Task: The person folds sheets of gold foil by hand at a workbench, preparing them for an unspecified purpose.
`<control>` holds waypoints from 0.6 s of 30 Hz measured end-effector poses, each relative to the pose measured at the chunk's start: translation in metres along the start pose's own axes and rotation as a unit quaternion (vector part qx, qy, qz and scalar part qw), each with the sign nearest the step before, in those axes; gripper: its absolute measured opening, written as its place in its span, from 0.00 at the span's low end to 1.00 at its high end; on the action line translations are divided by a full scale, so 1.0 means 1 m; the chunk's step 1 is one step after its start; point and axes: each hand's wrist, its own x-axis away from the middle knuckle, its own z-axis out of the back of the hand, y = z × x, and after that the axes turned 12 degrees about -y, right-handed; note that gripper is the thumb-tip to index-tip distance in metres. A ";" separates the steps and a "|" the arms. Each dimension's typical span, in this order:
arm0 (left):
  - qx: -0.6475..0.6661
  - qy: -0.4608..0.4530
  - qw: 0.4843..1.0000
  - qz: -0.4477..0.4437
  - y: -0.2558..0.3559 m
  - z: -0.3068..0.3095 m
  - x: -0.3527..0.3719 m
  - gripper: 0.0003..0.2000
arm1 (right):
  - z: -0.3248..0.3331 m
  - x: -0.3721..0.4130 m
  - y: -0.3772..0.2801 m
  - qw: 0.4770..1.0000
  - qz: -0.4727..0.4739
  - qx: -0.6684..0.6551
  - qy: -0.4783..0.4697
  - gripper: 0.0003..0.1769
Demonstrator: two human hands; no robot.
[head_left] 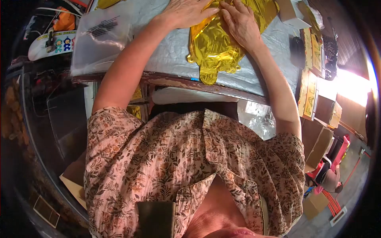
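A shiny gold foil balloon (214, 47), flat and creased, lies on the covered table, its narrow tab pointing at the front edge. My left hand (189, 12) is at the foil's left side, fingers stretched toward it and thumb over its edge; the frame's top cuts off part of this hand. Resting on the foil's upper right part is my right hand (239, 24), palm down with its fingers apart and slightly bent. Both hands touch the foil, and neither visibly grips it.
A transparent plastic bag (101, 37) lies on the table's left side. At the right edge stand a white box (293, 14) and printed cartons (309, 95). Another person (331, 178) is far right, near cardboard boxes (319, 148). More gold foil (109, 3) shows at top left.
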 end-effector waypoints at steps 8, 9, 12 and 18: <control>-0.026 0.027 0.998 -0.048 0.005 0.003 0.040 0.40 | -0.006 0.003 0.006 0.999 -0.013 0.026 -0.018 0.20; -0.036 -0.017 0.998 -0.040 0.010 0.004 0.047 0.41 | -0.006 0.002 0.007 1.000 -0.005 0.023 -0.018 0.20; -0.072 -0.058 0.995 -0.045 0.007 0.001 0.054 0.43 | -0.004 0.002 0.005 1.000 0.000 0.016 -0.019 0.20; -0.133 0.175 0.964 -0.153 -0.016 -0.041 0.048 0.37 | -0.002 0.001 0.007 0.999 -0.004 0.020 -0.038 0.21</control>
